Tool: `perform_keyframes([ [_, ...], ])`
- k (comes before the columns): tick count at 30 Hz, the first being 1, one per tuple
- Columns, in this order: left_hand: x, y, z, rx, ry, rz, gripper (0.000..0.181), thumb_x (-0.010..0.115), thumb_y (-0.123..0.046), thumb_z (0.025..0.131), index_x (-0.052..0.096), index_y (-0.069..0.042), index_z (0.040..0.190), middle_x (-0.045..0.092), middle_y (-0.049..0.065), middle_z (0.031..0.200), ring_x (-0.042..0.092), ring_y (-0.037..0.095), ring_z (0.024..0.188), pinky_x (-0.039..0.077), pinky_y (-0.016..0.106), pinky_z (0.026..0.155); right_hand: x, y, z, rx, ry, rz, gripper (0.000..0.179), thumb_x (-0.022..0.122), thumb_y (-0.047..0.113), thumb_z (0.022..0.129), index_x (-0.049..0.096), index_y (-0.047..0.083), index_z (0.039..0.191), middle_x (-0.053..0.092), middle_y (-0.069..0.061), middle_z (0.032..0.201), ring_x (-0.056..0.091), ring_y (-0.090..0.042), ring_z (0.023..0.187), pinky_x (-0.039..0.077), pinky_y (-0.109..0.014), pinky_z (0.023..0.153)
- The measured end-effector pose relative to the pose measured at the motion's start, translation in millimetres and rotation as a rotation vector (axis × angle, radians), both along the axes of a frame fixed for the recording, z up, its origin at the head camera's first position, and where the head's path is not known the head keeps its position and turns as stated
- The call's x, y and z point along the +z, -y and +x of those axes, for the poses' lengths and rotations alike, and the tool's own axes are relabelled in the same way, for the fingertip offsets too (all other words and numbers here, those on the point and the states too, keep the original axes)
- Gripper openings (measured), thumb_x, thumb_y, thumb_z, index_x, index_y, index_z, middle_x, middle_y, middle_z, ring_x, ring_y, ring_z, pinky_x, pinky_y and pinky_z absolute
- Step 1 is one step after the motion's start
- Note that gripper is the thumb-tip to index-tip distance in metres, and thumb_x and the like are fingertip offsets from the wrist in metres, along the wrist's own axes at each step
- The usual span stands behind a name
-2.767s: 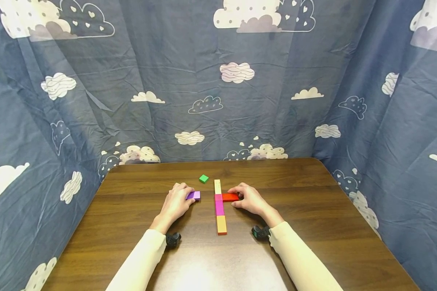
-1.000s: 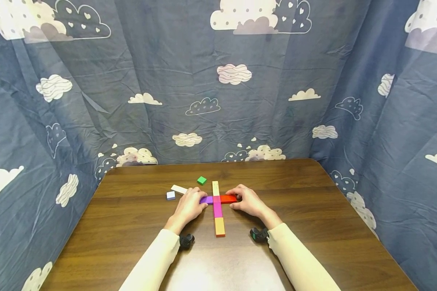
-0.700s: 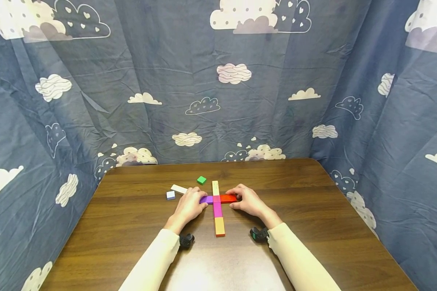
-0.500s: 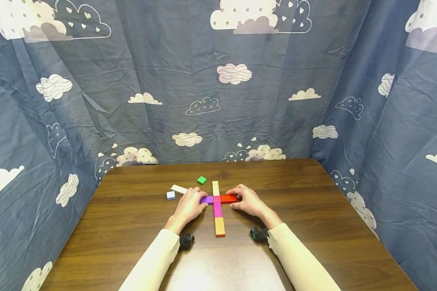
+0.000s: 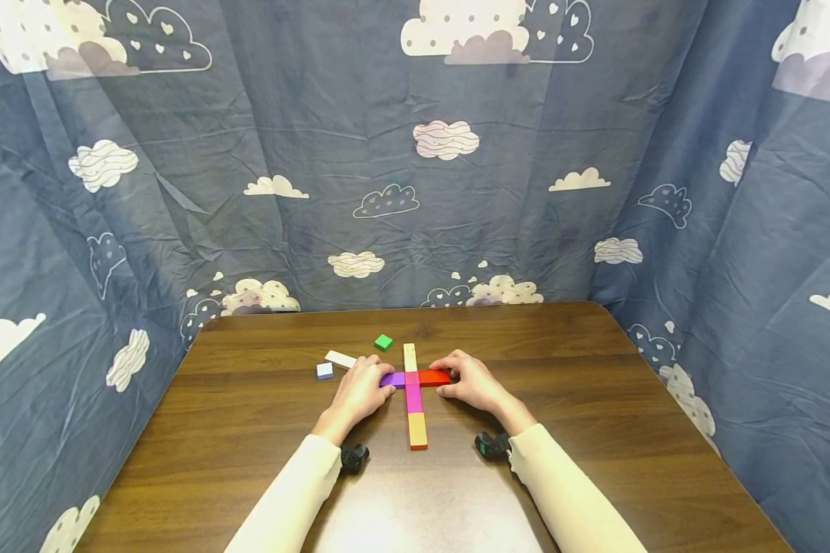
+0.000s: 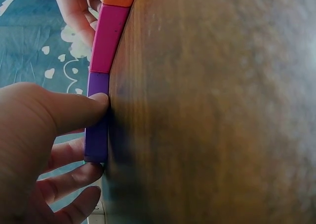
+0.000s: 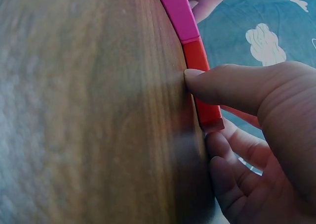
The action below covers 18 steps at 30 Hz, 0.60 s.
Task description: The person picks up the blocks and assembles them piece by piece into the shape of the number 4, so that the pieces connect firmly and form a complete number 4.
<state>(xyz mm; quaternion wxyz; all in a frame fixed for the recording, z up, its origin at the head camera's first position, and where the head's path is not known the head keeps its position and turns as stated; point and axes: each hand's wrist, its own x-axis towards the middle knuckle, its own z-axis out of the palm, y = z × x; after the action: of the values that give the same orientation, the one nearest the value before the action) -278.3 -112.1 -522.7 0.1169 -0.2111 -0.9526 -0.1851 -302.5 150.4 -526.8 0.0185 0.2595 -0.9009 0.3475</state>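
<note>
Flat coloured blocks form a cross on the table. Its upright has a pale yellow block [image 5: 410, 355] at the far end, magenta [image 5: 413, 398] in the middle and an orange block [image 5: 417, 430] nearest me. On the left arm of the cross, my left hand [image 5: 360, 388] pinches a purple block [image 5: 393, 379], thumb on its near side; in the left wrist view the purple block [image 6: 97, 140] touches the magenta. My right hand [image 5: 473, 382] likewise pinches a red block [image 5: 434, 377] on the other side. Against the magenta sits the red block [image 7: 197, 56] in the right wrist view.
Behind the left hand lie a white block [image 5: 339, 359] and a pale blue one [image 5: 324, 371]. A small green block [image 5: 383, 342] rests beyond the cross. The brown wooden table [image 5: 249, 438] ends at a blue cloud-patterned curtain [image 5: 387, 161].
Since the earliest frame, my left hand has moved right, bringing the purple block against the magenta and uncovering the white and pale blue blocks. Over the last second both hands have stayed still.
</note>
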Motion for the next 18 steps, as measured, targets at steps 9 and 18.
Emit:
perform_keyframes([
  [9,4.6,6.2,-2.4,-0.024,0.031,0.013,0.038,0.082,-0.027,0.082,0.074,-0.011,0.116,0.064,0.003,0.100,0.059,0.024,0.092,0.049,0.042,0.077,-2.3,0.8,-1.4,-0.004,-0.008,-0.001,0.045,0.087,0.015,0.077,0.073,0.015,0.119,0.063,-0.002,0.103,0.055,-0.017,0.087,0.044,-0.036,0.078],
  [18,25.9,16.2,-13.5,-0.015,0.077,0.054,0.039,0.077,-0.029,0.089,0.072,-0.010,0.122,0.065,0.007,0.109,0.064,0.027,0.099,0.051,0.045,0.084,-0.8,0.8,-0.3,-0.005,-0.003,-0.010,0.045,0.087,0.013,0.076,0.073,0.013,0.119,0.062,-0.003,0.104,0.056,-0.018,0.089,0.045,-0.035,0.079],
])
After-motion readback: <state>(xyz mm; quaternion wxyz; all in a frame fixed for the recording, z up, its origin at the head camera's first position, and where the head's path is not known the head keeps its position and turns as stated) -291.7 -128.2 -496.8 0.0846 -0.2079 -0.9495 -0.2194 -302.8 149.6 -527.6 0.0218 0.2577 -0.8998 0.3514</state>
